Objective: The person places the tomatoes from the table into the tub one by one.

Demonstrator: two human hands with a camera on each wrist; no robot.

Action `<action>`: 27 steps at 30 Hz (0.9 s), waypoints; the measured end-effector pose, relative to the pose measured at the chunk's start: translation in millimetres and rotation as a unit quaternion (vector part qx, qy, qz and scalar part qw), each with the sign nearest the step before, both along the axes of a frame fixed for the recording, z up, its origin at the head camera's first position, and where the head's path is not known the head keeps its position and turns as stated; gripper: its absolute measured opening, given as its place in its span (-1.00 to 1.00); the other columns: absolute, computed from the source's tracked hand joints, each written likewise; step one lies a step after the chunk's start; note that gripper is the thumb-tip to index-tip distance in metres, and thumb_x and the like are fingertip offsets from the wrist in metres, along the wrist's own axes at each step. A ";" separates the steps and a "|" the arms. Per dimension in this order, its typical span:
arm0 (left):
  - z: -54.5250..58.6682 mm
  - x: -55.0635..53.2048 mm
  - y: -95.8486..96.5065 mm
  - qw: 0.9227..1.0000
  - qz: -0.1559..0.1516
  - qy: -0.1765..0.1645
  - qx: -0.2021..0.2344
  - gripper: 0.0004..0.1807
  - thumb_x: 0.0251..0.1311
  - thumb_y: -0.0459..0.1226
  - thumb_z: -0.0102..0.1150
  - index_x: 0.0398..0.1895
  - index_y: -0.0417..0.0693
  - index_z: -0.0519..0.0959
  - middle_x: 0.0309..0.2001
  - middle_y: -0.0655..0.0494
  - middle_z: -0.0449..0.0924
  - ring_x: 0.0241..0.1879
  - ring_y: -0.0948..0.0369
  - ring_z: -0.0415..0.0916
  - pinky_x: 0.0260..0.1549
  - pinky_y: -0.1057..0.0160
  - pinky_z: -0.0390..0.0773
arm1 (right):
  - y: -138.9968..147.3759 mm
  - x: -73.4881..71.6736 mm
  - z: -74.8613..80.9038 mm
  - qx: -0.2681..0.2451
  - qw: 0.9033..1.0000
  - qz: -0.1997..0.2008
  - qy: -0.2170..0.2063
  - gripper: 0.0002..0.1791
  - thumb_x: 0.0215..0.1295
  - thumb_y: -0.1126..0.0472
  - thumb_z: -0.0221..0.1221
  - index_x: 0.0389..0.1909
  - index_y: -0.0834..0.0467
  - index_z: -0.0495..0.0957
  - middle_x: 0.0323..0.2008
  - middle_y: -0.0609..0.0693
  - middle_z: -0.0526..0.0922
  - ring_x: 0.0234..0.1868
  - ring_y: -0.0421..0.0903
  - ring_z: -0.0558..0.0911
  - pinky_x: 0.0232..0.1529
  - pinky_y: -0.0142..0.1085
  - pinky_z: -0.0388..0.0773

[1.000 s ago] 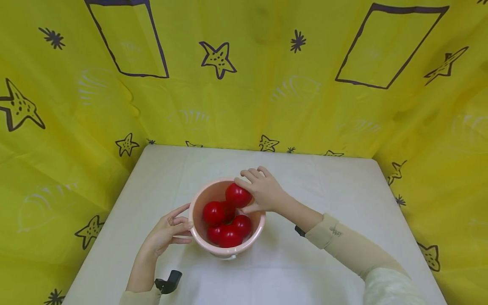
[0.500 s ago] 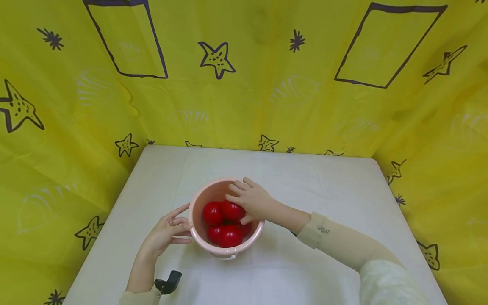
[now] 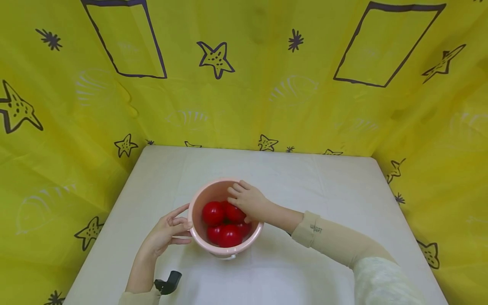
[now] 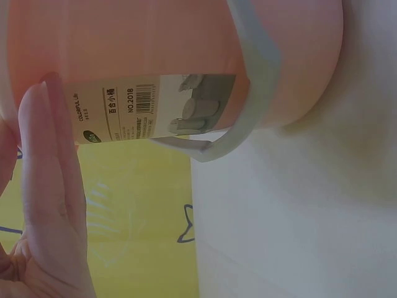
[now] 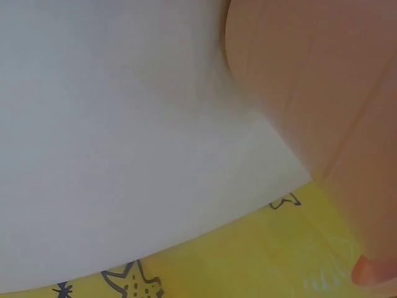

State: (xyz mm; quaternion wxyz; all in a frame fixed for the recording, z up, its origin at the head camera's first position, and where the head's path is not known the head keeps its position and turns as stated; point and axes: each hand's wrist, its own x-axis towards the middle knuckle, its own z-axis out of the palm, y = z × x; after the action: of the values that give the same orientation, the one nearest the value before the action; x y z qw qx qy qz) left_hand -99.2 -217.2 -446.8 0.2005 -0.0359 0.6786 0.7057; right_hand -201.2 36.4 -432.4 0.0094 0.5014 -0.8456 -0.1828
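Note:
A pink bucket (image 3: 206,188) stands upright on the white table, with several glossy red balls (image 3: 230,236) inside. My left hand (image 3: 162,233) holds its left side, thumb at the rim and fingers along the outer wall. In the left wrist view those fingers (image 4: 43,155) lie beside the bucket's printed label (image 4: 124,112). Over the right rim reaches my right hand (image 3: 249,202), its fingers and thumb around a red ball (image 3: 234,212) among the others. The hand hides part of that ball. Only a fingertip (image 5: 372,271) shows in the right wrist view, by the bucket's wall.
The bucket's pale handle (image 4: 263,81) hangs down on its near side. A white cloth covers the table (image 3: 324,190). Yellow curtains (image 3: 244,97) with drawn starfish rise at the back and on both sides. A black device (image 3: 169,282) sits at my left wrist.
My right hand has come down and left into the bucket, lowering the red ball from near the rim to among the other balls. The left hand and the bucket have stayed put.

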 end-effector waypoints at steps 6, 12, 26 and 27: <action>0.2 0.0 -0.4 1.000 -0.001 0.000 -0.003 -0.24 0.17 -0.35 0.12 0.38 -0.23 0.00 -0.37 0.18 0.62 -0.31 0.07 0.64 -0.32 0.06 0.62 | -2.8 0.2 -2.7 0.014 0.999 0.005 0.044 -0.16 -0.25 -0.19 0.39 0.17 -0.05 0.40 0.12 -0.05 0.40 0.13 -0.07 0.27 0.18 -0.22 0.19; 0.8 -1.2 0.3 1.000 -0.005 -0.001 -0.001 -0.24 0.17 -0.35 0.13 0.38 -0.24 0.00 -0.37 0.16 0.62 -0.31 0.07 0.64 -0.33 0.08 0.62 | -2.5 2.9 -0.4 0.013 0.999 0.001 0.050 -0.18 -0.22 -0.16 0.39 0.18 -0.05 0.39 0.13 -0.05 0.40 0.12 -0.08 0.28 0.18 -0.23 0.19; 10.1 0.1 2.5 0.996 0.018 0.031 -0.086 -0.25 0.10 -0.34 0.20 0.36 -0.14 0.12 -0.18 -0.06 0.53 -0.24 0.02 0.61 -0.27 0.05 0.62 | 42.2 -0.6 40.0 -0.239 0.961 -0.093 -0.100 -0.43 0.05 -0.01 0.28 0.12 0.00 0.42 0.14 0.05 0.38 0.20 0.03 0.26 0.23 0.09 0.09; 12.9 -0.9 3.0 0.992 0.023 0.051 -0.114 -0.24 0.06 -0.34 0.24 0.35 -0.12 0.14 -0.10 -0.12 0.48 -0.17 -0.02 0.58 -0.24 0.04 0.62 | 50.7 -3.4 44.5 -0.257 0.957 -0.104 -0.089 -0.45 0.07 0.00 0.27 0.12 0.01 0.42 0.14 0.07 0.38 0.20 0.05 0.27 0.21 0.10 0.09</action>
State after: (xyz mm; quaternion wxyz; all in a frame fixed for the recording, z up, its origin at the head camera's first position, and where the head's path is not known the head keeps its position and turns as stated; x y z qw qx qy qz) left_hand -100.0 -214.2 -433.9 0.1443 -0.0380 0.7631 0.6288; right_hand -204.6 87.1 -387.9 0.0434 0.4052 -0.9092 0.0861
